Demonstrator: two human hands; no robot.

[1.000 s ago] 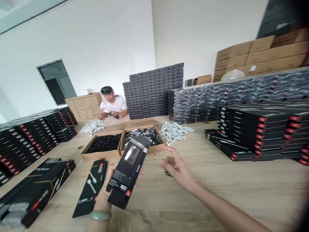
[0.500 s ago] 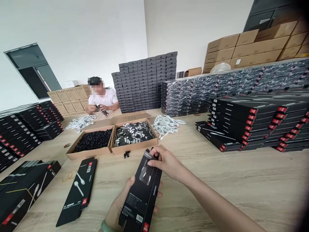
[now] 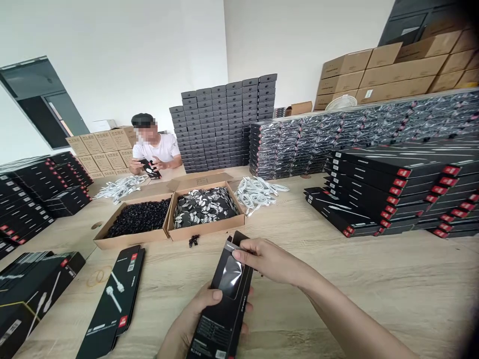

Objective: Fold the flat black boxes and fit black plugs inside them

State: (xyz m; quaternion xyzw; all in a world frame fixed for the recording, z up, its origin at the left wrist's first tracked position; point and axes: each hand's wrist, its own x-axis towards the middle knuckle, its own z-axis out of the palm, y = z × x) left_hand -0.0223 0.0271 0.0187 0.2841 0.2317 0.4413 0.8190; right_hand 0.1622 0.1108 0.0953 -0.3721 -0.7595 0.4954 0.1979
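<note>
Left hand (image 3: pixel 194 311): wrapped round the black box (image 3: pixel 224 311), thumb on its face.
Box form: oblong printed card, tilted over the table (image 3: pixel 337 254); glossy window; top flap raised.
Right hand (image 3: pixel 267 259): grasping the box's upper end.
Wood: pale, grained; bare stretch rightward to the box stack (image 3: pixel 374 184).
Trays (image 3: pixel 209 230): brown cardboard, low straight walls, beyond the box.
</note>
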